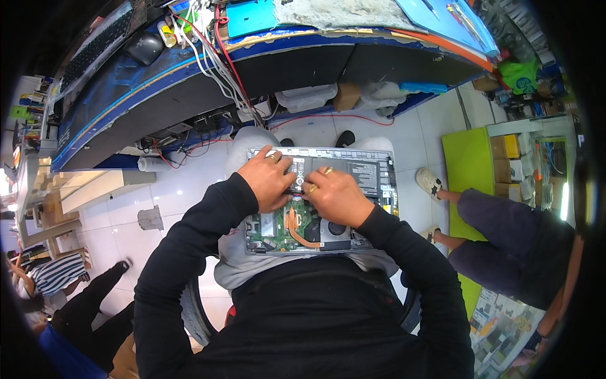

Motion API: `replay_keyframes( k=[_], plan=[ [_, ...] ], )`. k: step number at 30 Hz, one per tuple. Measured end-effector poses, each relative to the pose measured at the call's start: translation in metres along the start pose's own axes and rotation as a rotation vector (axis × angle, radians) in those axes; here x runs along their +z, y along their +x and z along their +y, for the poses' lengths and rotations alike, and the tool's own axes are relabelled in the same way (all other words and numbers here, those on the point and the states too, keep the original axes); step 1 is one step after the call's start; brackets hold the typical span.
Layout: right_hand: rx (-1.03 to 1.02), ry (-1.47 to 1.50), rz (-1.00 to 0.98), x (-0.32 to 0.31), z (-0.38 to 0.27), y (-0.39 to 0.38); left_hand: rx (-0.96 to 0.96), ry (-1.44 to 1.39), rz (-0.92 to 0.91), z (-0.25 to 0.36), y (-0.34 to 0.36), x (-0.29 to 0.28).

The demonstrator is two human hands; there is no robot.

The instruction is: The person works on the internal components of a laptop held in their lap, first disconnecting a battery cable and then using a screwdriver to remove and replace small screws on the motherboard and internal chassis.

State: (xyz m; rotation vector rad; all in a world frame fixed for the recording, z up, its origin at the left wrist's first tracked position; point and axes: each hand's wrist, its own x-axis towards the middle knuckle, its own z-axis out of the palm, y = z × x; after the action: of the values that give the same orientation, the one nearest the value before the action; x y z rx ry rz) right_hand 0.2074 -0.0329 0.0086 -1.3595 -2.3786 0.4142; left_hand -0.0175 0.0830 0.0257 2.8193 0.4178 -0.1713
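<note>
A laptop with its bottom cover off (259, 248) lies across my lap, its insides facing up. My left hand (268, 182) rests on its far left part, fingers bent and apart from the thumb, with a ring on one finger. Close beside it, my right hand (338, 194) has its fingers drawn together at the near edge of the black battery (364, 175). Whatever is between those fingertips is hidden. Nearer to me show the green circuit board (270, 239), a copper heat pipe (293, 226) and a round black fan (335, 228).
Ahead stands a blue-edged workbench (284, 66) with white and red cables (221, 69) hanging down. Plastic bins (307, 98) sit beneath it. A person in dark shorts (495, 230) is at the right, by a lime-green panel (466, 170). Other people are at the lower left.
</note>
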Motion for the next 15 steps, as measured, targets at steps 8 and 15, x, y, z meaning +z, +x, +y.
replay_keyframes(
  k=[8,15],
  plan=[
    [0.159,0.045,-0.207,-0.044,0.025,0.005,-0.109,-0.258,0.179,-0.017,-0.006,0.016],
    [0.196,0.019,-0.316,-0.053,0.02,0.033,-0.159,-0.185,0.218,-0.009,0.001,0.016]
  ],
)
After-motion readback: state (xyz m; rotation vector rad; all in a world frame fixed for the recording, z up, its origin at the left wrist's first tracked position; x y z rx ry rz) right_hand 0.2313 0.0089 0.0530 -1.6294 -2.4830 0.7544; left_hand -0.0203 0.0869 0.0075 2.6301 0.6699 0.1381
